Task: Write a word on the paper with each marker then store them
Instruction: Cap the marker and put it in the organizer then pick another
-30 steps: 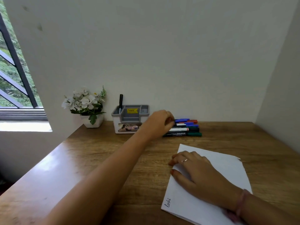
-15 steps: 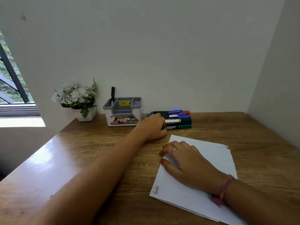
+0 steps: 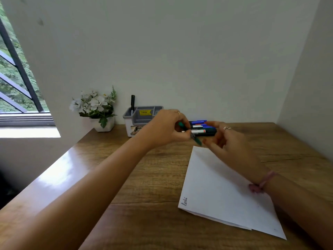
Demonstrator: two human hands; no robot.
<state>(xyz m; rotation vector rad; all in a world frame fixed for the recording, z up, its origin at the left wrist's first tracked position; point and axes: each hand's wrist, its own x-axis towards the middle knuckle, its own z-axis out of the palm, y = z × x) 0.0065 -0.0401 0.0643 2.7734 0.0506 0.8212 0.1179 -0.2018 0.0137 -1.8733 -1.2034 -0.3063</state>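
Lying nearest on the wooden counter is the white paper, folded, angled with its far corner toward the markers, and bearing one small handwritten word at its near left corner. Above the paper's far end the two hands meet in the air. The left hand, reaching in from the near left on a long bare forearm, has its fingers curled round a green marker, which slants down to the right; one green end pokes out at the hand's far side and the other end points toward the right hand. The right hand, coming from the near right with a pink band on the wrist and a ring on one finger, has its fingers loosely spread with the fingertips right at the marker's lower end; whether they pinch that end cannot be told through the blur. Just beyond the hands, a row of other markers lies side by side on the counter near the wall, with blue, red and dark green parts showing. To their left stands a grey and white organizer with a yellow sticker and one black pen upright in its left compartment. Farther left, a small white pot of white flowers sits at the counter's far left corner, beside the window.
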